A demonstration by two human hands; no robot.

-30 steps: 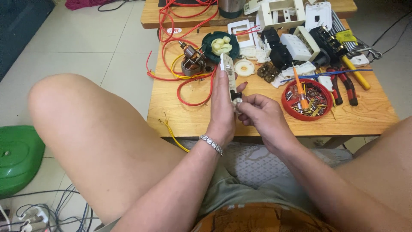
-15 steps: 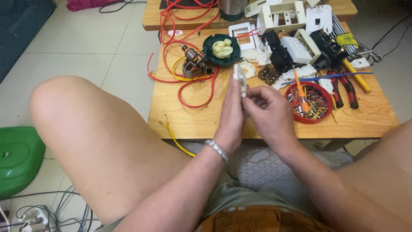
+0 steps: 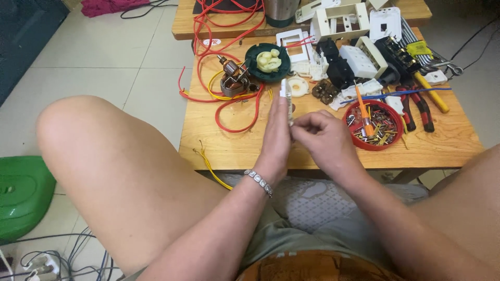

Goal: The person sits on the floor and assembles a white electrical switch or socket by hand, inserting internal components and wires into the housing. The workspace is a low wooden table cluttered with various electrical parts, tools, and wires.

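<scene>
Here the left hand (image 3: 277, 136) is closed around a narrow white plastic piece (image 3: 285, 99), holding it upright above the near middle of the wooden desk (image 3: 229, 145). The piece sticks up past the fingertips, with its top end near a small white disc (image 3: 298, 87) lying on the desk. A silver bracelet (image 3: 259, 181) sits on the left wrist. The right hand (image 3: 320, 139) is just to the right, fingers pinched together against the lower side of the white piece; what it pinches is too small to tell.

Right of the hands stands a red bowl (image 3: 376, 125) full of small metal bits, with an orange-handled screwdriver (image 3: 363, 110) resting in it. Further right lie red-handled pliers (image 3: 416, 106) and a yellow-handled tool (image 3: 430, 92). On the far side of the desk sit a dark green dish (image 3: 267, 63) with pale lumps in it, a copper-wound motor part (image 3: 233, 78), and a pile of white and black switch housings (image 3: 354, 49). Red wire (image 3: 235, 112) loops across the left part of the desk, and a yellow wire (image 3: 211, 166) hangs over its near edge. A green plastic thing (image 3: 21, 192) sits on the floor at far left.
</scene>
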